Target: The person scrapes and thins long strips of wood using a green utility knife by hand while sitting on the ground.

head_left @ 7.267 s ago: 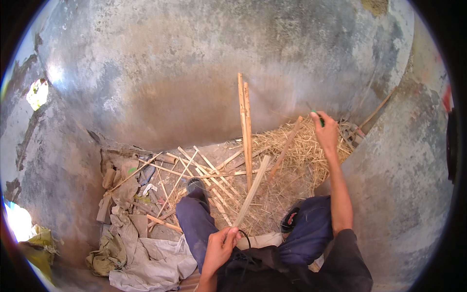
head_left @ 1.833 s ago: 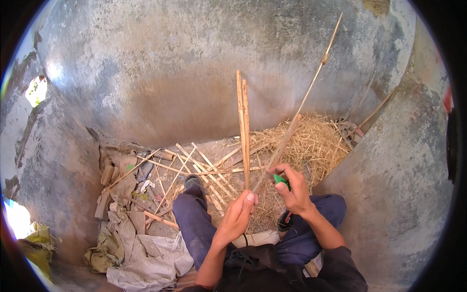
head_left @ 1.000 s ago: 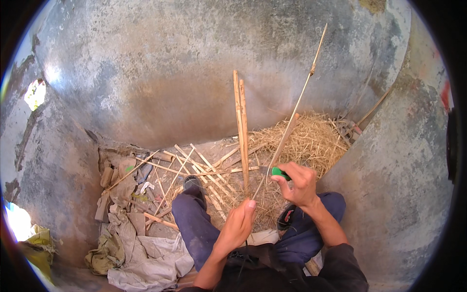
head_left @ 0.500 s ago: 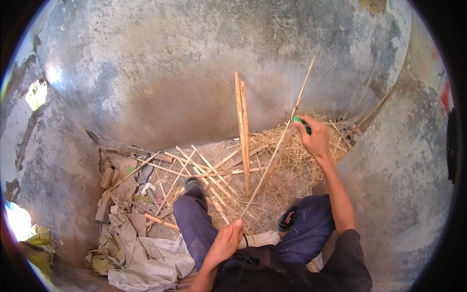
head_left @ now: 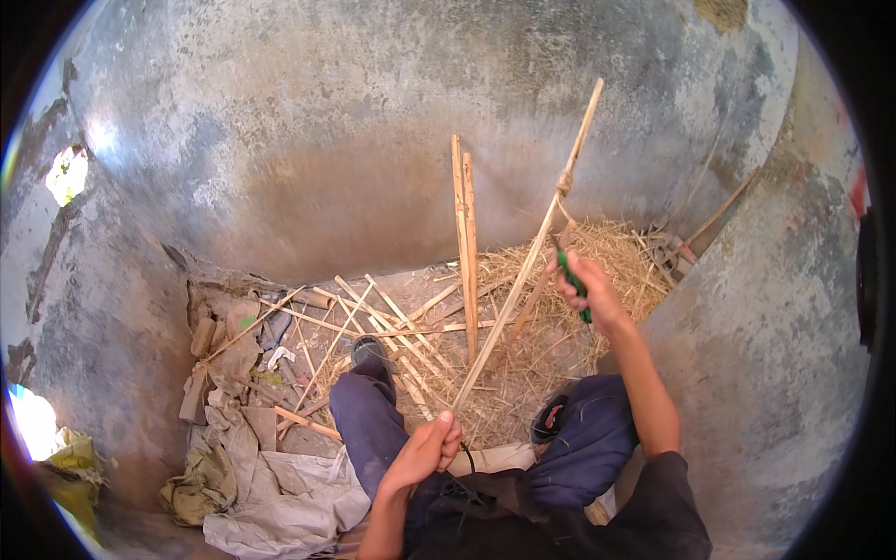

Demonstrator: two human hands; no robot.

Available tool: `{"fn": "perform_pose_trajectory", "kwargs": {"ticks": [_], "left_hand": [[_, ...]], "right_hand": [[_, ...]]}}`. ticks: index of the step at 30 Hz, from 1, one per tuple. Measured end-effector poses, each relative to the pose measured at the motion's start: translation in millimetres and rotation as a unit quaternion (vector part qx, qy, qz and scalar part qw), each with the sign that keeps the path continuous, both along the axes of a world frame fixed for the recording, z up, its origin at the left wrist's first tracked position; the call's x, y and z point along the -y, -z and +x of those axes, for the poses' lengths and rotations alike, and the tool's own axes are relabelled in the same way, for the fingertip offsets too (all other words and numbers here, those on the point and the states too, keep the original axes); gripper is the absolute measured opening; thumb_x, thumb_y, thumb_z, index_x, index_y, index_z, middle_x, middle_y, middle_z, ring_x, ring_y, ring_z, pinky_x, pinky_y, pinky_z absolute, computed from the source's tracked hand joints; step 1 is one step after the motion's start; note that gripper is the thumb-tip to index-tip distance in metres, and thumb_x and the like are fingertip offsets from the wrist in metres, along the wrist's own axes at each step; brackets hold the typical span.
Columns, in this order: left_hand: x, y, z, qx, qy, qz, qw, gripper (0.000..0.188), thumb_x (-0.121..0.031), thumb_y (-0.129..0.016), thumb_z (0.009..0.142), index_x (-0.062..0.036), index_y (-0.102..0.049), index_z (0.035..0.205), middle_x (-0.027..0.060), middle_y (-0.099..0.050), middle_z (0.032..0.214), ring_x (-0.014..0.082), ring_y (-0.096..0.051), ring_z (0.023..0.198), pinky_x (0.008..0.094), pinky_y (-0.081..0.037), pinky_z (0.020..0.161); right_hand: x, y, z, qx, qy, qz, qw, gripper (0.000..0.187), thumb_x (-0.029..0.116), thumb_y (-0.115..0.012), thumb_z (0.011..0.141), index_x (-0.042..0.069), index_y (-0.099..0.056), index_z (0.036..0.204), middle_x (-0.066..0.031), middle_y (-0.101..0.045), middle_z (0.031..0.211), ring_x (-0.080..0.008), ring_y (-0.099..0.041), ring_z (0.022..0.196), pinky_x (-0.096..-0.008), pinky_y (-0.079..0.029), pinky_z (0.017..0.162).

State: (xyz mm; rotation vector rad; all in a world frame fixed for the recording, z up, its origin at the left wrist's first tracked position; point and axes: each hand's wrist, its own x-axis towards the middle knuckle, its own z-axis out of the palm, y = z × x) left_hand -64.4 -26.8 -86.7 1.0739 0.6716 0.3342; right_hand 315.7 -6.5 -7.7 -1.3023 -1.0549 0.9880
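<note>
Left hand (head_left: 431,450), lower centre, gripping the wooden strip (head_left: 511,301) that slants up mid-frame; right hand (head_left: 594,297), apart, closed round a green-handled knife (head_left: 567,266); we judge paring partway, sliver (head_left: 565,213) apparently hanging, knot (head_left: 565,181) unremoved

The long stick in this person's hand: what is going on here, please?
The left hand grips the lower end of the long stick, which slants up to the right. The right hand holds a green-handled tool beside the stick, below its thickened joint. Two upright sticks stand ahead, near a heap of straw.
</note>
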Motion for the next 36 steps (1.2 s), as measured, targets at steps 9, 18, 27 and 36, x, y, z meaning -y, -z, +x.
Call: {"fn": "perform_pose_trajectory", "kwargs": {"ticks": [9, 18, 27, 36], "left_hand": [[-18, -18, 24, 0.011, 0.002, 0.003, 1.0, 0.054, -0.053, -0.033, 0.121, -0.0112, -0.05, 0.091, -0.0073, -0.032, 0.071, 0.0059, -0.027, 0.059, 0.0258, -0.023, 0.052], [-16, -35, 40, 0.032, -0.011, 0.076, 0.996, 0.057, -0.046, -0.035, 0.122, -0.0043, -0.062, 0.093, -0.0046, -0.043, 0.069, 0.0057, -0.036, 0.059, 0.0261, -0.03, 0.054], [-9, -37, 59, -0.006, -0.095, 0.331, 0.939, 0.047, -0.034, -0.042, 0.122, -0.0027, -0.056, 0.091, -0.0025, -0.047, 0.07, 0.008, -0.044, 0.064, 0.0282, -0.039, 0.059], [-4, -44, 62, 0.009, -0.071, 0.237, 0.969, 0.047, -0.033, -0.041, 0.122, -0.0016, -0.057, 0.091, -0.0026, -0.046, 0.07, 0.0079, -0.041, 0.063, 0.0303, -0.037, 0.058]], "right_hand": [[49, 11, -84, 0.17, -0.086, 0.07, 0.979, 0.035, 0.036, -0.071, 0.107, 0.002, -0.069, 0.115, -0.0017, -0.067, 0.083, -0.0188, -0.063, 0.075, -0.0322, -0.05, 0.074], [54, 23, -105, 0.337, 0.035, 0.169, 0.926, 0.034, 0.028, -0.082, 0.097, 0.002, -0.073, 0.116, -0.0144, -0.074, 0.09, -0.0321, -0.075, 0.078, -0.0401, -0.056, 0.071], [68, 20, -123, 0.471, 0.074, 0.207, 0.854, 0.031, 0.027, -0.088, 0.088, 0.009, -0.08, 0.111, -0.0075, -0.074, 0.087, -0.029, -0.074, 0.069, -0.0397, -0.056, 0.06], [73, 18, -127, 0.455, 0.077, 0.226, 0.858, 0.026, 0.023, -0.089, 0.086, 0.007, -0.081, 0.105, -0.0063, -0.073, 0.083, -0.0276, -0.073, 0.065, -0.0386, -0.056, 0.057]]}}
